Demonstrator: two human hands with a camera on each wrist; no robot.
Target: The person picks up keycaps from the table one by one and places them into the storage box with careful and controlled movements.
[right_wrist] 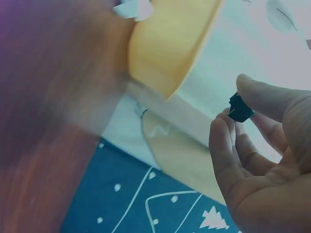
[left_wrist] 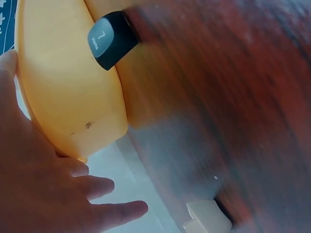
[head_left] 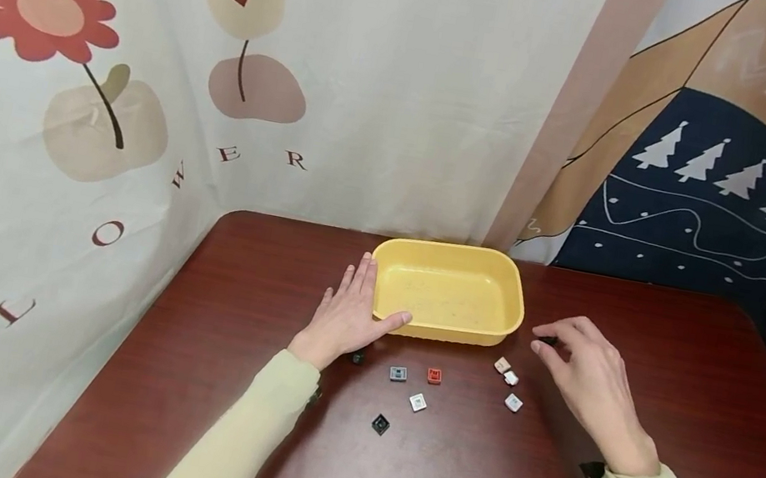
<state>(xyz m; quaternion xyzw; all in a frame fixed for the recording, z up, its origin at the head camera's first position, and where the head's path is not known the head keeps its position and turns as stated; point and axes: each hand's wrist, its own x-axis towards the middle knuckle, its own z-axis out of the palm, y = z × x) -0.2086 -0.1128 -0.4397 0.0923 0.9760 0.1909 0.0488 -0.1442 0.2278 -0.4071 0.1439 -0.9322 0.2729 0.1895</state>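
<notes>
A shallow yellow basin stands near the back of the table. Along its left side lies my left hand, fingers straight and thumb at the front rim. Right of the basin, my right hand pinches a small black keycap between thumb and fingertips. Close by my left wrist is a dark keycap, marked 7 and Home in the left wrist view. In front of the basin are a grey keycap, a red one, a white one and a black one.
Below the basin's right corner sit a beige keycap and a white keycap side by side, with another white keycap nearer me. A printed curtain hangs behind the dark red table.
</notes>
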